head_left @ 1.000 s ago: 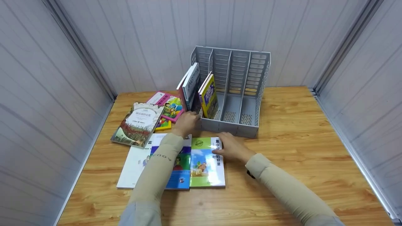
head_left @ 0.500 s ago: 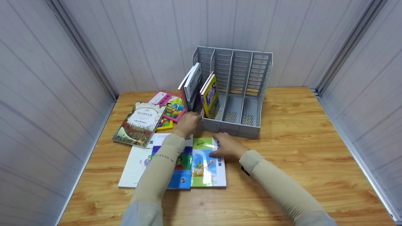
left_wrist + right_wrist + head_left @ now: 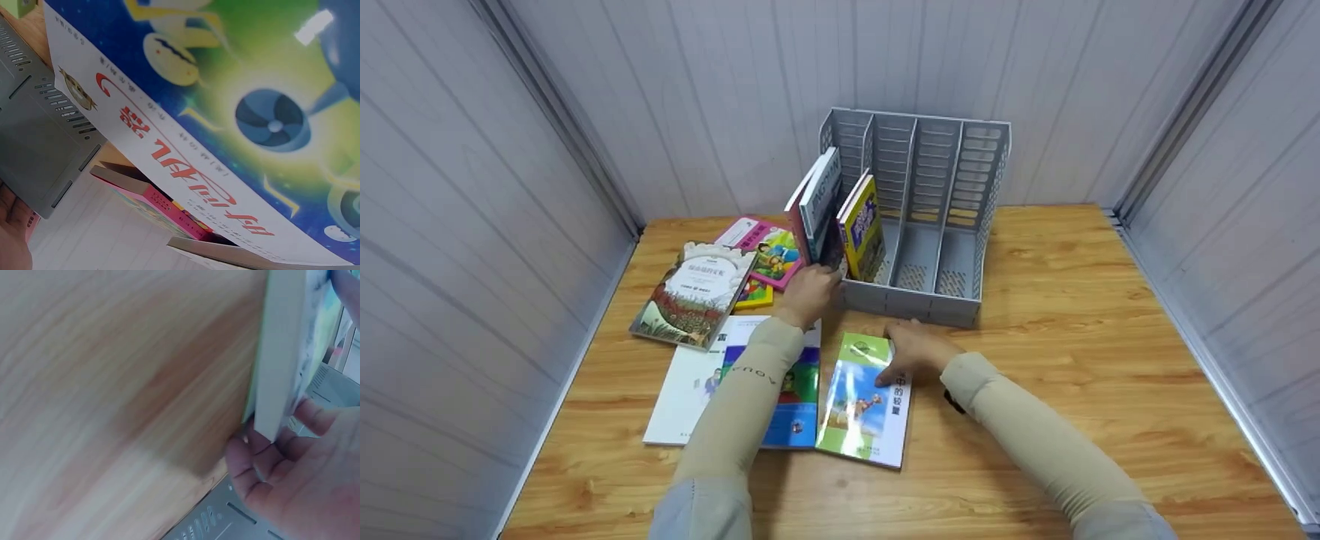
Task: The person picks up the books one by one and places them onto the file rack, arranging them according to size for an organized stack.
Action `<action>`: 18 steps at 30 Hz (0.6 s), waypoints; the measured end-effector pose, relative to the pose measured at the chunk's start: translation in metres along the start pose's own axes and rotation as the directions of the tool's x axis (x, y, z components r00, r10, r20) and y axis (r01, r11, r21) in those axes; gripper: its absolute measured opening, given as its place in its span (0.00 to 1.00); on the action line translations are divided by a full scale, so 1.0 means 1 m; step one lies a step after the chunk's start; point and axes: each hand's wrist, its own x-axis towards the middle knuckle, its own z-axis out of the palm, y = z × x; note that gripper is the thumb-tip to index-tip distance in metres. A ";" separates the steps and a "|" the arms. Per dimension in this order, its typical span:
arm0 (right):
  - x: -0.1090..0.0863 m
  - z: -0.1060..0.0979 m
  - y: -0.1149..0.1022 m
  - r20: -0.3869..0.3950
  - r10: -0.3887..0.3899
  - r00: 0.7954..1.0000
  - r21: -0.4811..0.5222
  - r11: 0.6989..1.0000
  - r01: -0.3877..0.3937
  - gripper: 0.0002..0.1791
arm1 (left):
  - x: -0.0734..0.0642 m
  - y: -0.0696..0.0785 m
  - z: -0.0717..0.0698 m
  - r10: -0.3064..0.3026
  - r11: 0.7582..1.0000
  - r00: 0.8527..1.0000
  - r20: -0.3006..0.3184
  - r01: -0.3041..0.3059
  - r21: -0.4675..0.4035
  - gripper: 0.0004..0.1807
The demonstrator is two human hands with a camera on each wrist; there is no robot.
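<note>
In the head view my right hand (image 3: 919, 350) grips the right edge of a green-and-white book (image 3: 859, 405), thumb on its cover. The right wrist view shows the fingers (image 3: 247, 467) curled round a corner of that book (image 3: 278, 354), its page edge facing the camera. At the front left corner of a grey file organizer (image 3: 911, 304) is my left hand (image 3: 808, 295), fingertips right at the lip below two upright books (image 3: 820, 202). Its fingers are mostly hidden; I cannot tell what they hold. A yellow book (image 3: 862, 229) stands in the neighbouring compartment.
Under my left forearm lie a blue-and-green book (image 3: 802, 401) and a white one (image 3: 682, 397). Further left, a flowery-covered book (image 3: 694, 296) overlaps a yellow book (image 3: 754, 295), beside a pink one (image 3: 772, 255). Panel walls (image 3: 735, 97) enclose the wooden table (image 3: 1057, 300).
The green-and-white book has turned slightly and slid right and towards me, apart at its top from the blue-and-green book. My right thumb now lies over its cover. The left hand stays put.
</note>
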 end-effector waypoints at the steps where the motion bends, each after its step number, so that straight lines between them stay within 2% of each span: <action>1: -0.001 0.000 0.001 0.006 0.016 1.000 0.006 1.000 -0.017 0.52 | 0.000 0.000 -0.001 -0.004 1.000 1.000 0.009 0.004 -0.001 0.10; 8: -0.005 -0.001 0.004 0.016 0.071 0.997 -0.044 0.997 -0.070 0.34 | 0.001 0.000 -0.005 -0.027 1.000 0.997 0.077 0.027 0.002 0.11; 13: -0.009 -0.001 0.003 0.038 0.116 0.993 -0.015 0.993 -0.115 0.34 | 0.002 0.002 -0.005 -0.028 1.000 0.996 0.083 0.028 0.000 0.11; 18: -0.015 -0.003 0.005 0.042 0.114 0.993 -0.002 0.994 -0.114 0.33 | 0.002 0.003 -0.005 -0.050 0.999 0.995 0.084 0.049 0.015 0.11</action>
